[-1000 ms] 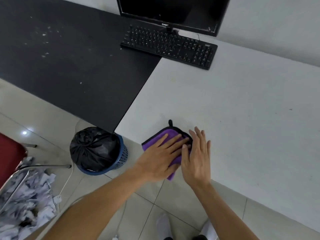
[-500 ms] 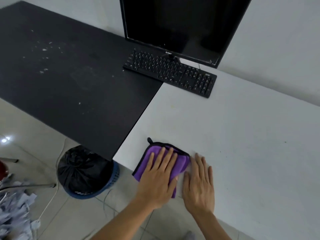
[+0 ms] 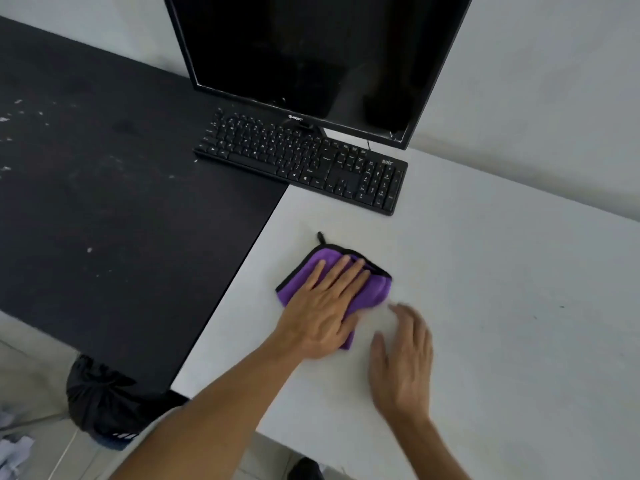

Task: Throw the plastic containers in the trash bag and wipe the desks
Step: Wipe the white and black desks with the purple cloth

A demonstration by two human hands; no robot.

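Observation:
A folded purple cloth (image 3: 375,287) with a black hem lies on the white desk (image 3: 485,271), a short way in from its left edge. My left hand (image 3: 323,306) presses flat on the cloth with straight fingers. To its right, my right hand (image 3: 403,358) is over the bare white desk beside the cloth, fingers loose and blurred, holding nothing. A black trash bag (image 3: 100,396) sits knotted in a blue basket on the floor below the black desk (image 3: 104,202). No plastic container is in view.
A black keyboard (image 3: 301,157) straddles the seam between the two desks, with a black monitor (image 3: 311,53) behind it against the wall. White specks dot the black desk's left part. Crumpled paper (image 3: 14,452) lies on the floor at the lower left.
My left hand has slid the cloth away from the front edge, farther onto the white desk. My right hand has come off the cloth and now trails to its right.

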